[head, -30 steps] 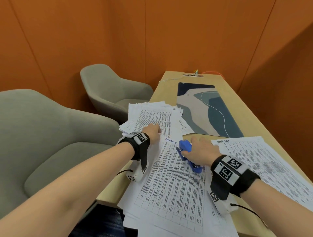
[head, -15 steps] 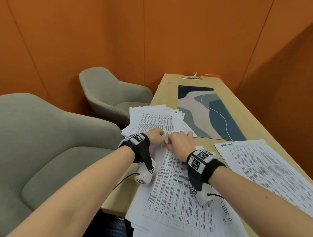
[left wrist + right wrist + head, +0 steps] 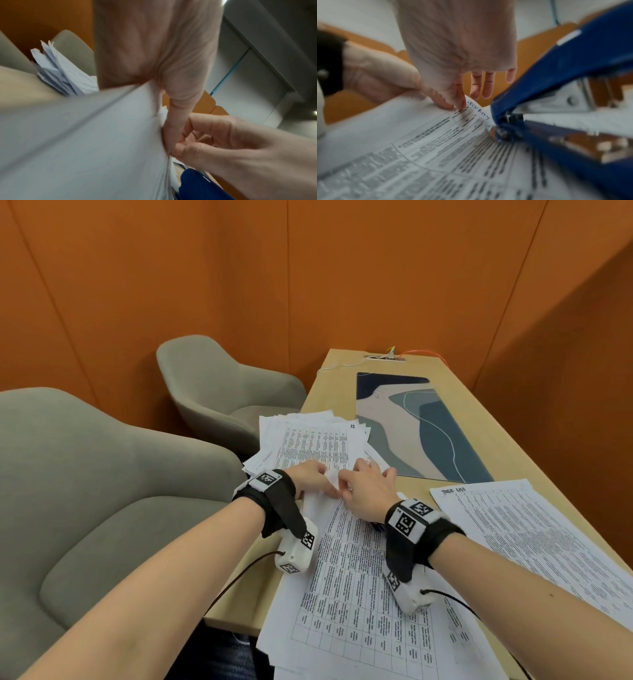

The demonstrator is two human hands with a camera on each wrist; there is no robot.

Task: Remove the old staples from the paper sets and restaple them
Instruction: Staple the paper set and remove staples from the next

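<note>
paper set near table edge, far-left corner lifted | left hand curled, pinching that corner | right hand thumb and forefinger nipping same corner, other fingers loose | I judge sheets light, floppy, tearable: grip at corner | stapler alongside

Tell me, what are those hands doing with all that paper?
A person is working at the top corner of a paper set on the table. The left hand grips the corner, and the right hand pinches it with thumb and forefinger. The blue stapler lies on the sheets by the right wrist, not held. No staple is visible.
</note>
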